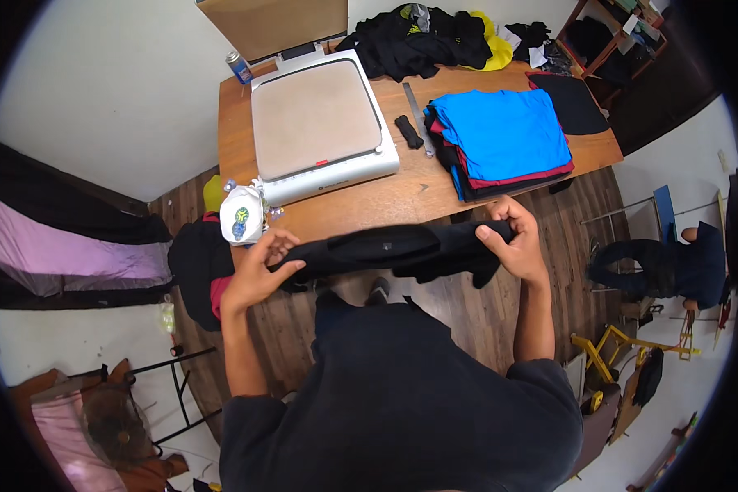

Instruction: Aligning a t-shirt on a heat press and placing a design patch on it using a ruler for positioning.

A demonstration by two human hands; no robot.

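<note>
A black T-shirt (461, 252) hangs stretched between my two hands in front of the table, its neck opening facing up. My left hand (261, 264) pinches one shoulder between thumb and fingers. The opposite shoulder is gripped by my right hand (516, 240). Beyond the shirt stands a heat press (320, 117) with its upper lid raised and its beige lower plate bare. To the right of the press lies a stack of folded shirts (498, 135), blue on top, with dark red and black ones below. Most of the held shirt's body is hidden beneath its collar.
On the wooden table (375, 206) lie a steel ruler (417, 117), a black rolled cloth (409, 132), a spray can (238, 67) and heaped black clothes (424, 37). A white roll (242, 215) sits at the near left corner. Another person (664, 264) is at the right.
</note>
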